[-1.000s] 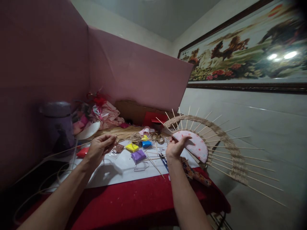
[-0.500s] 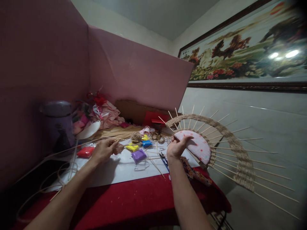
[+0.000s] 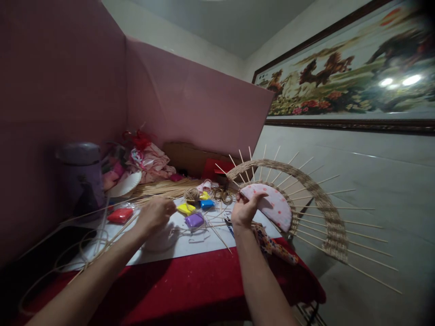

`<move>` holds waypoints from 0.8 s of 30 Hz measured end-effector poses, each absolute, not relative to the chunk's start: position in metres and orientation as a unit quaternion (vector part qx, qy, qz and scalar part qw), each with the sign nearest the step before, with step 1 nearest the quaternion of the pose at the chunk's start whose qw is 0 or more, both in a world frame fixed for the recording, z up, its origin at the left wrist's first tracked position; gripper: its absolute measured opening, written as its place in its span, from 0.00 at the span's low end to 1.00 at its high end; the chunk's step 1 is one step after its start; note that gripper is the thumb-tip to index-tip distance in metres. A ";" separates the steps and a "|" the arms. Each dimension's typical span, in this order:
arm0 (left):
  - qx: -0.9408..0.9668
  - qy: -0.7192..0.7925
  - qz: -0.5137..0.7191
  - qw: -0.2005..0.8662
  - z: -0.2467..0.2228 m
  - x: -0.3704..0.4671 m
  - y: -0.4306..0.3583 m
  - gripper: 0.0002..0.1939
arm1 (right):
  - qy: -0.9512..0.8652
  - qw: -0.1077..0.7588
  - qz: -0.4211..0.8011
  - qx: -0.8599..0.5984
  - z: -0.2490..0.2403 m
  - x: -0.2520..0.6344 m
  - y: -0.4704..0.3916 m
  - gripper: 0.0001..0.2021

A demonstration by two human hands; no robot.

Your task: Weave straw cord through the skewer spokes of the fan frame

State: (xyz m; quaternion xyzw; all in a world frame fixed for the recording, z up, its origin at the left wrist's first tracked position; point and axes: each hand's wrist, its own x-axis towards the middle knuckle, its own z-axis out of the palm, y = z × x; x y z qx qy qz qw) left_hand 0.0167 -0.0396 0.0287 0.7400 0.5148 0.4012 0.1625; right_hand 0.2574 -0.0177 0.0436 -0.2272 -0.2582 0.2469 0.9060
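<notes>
My right hand [image 3: 247,209] grips the left end of a half-round fan frame, its thumb over the pink dotted cloth [image 3: 272,206]. Thin sticks radiate from the cloth through a woven band of twisted cord [image 3: 307,181], raised at the table's right side. On the left, my left hand [image 3: 158,215] is closed above the white sheet, near the red packet [image 3: 120,215]; what its fingers hold, if anything, is hidden. Loops of pale cane [image 3: 91,260] lie beneath the left forearm.
Purple [image 3: 195,220], yellow [image 3: 186,208] and blue packets [image 3: 206,204] lie mid-table beside a twine ball [image 3: 192,195]. Pliers [image 3: 229,224] and patterned cloth [image 3: 278,249] are near my right wrist. A purple flask [image 3: 83,181] stands at left, with bundled sticks [image 3: 163,188] behind.
The fan frame and my right hand have shifted slightly left. My left hand has turned, its fingers now bunched and more hidden.
</notes>
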 end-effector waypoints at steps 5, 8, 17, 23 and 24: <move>0.812 0.469 0.295 0.183 0.028 0.073 -0.041 0.07 | -0.263 0.901 0.267 -0.217 0.053 0.250 -0.025 0.22; 0.790 0.474 0.332 0.202 0.016 0.095 -0.042 0.08 | -0.263 0.900 0.272 -0.217 0.061 0.249 -0.029 0.22; 0.627 0.501 0.420 0.423 0.019 0.063 -0.017 0.10 | -0.239 0.907 0.213 -0.272 0.047 0.253 -0.011 0.22; 0.459 0.500 0.557 0.479 0.030 0.019 0.004 0.07 | -0.242 0.893 0.199 -0.322 0.030 0.259 -0.001 0.29; 0.438 0.491 0.578 0.483 0.033 0.009 0.009 0.06 | -0.242 0.892 0.192 -0.331 0.029 0.262 0.000 0.31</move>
